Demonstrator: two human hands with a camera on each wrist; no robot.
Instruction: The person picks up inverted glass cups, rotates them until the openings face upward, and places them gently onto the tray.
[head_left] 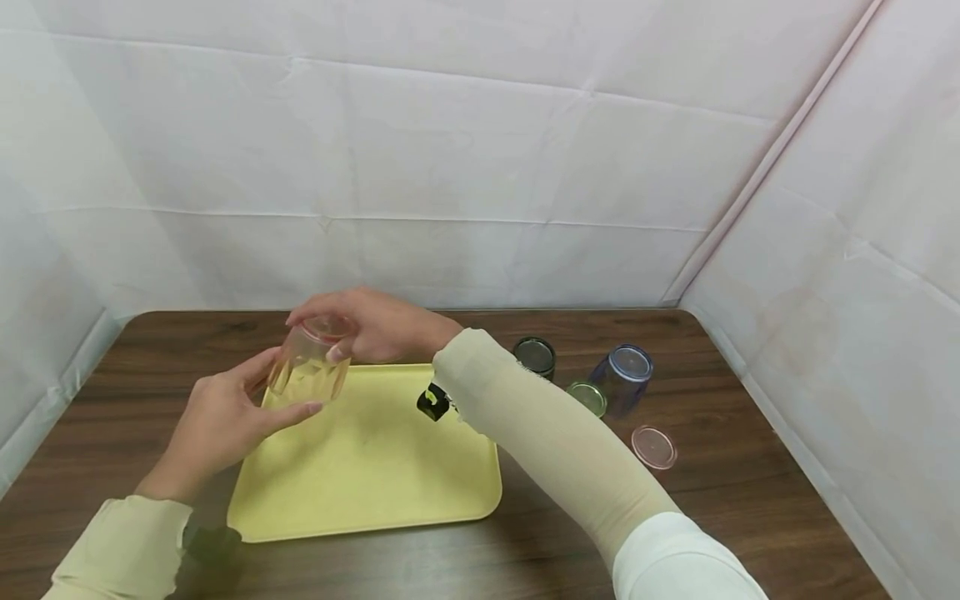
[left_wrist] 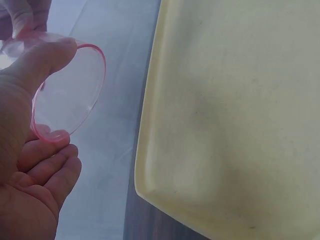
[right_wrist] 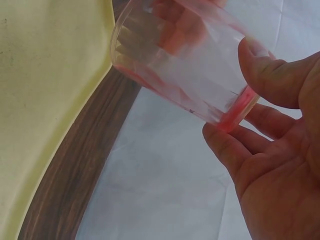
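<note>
A clear tumbler with a pink tint (head_left: pixel 309 373) is held bottom-up and slightly tilted above the back left corner of the yellow tray (head_left: pixel 367 475). My left hand (head_left: pixel 219 418) grips it near its mouth; in the left wrist view the thumb and fingers (left_wrist: pixel 55 175) are on opposite sides of the pink rim. At the upper end, my right hand (head_left: pixel 384 327) pinches the base, which looks deeper pink in the right wrist view, between thumb (right_wrist: pixel 272 75) and fingers. Nothing shows inside the tumbler (right_wrist: pixel 200 75).
Right of the tray, a dark glass (head_left: pixel 536 357) and a blue glass (head_left: pixel 628 375) stand on the brown wooden table (head_left: pixel 720 500). A round green piece (head_left: pixel 587 398) is partly behind the right sleeve. A flat pink disc (head_left: pixel 654 448) lies nearer. White sheeting (head_left: pixel 450 167) walls the table.
</note>
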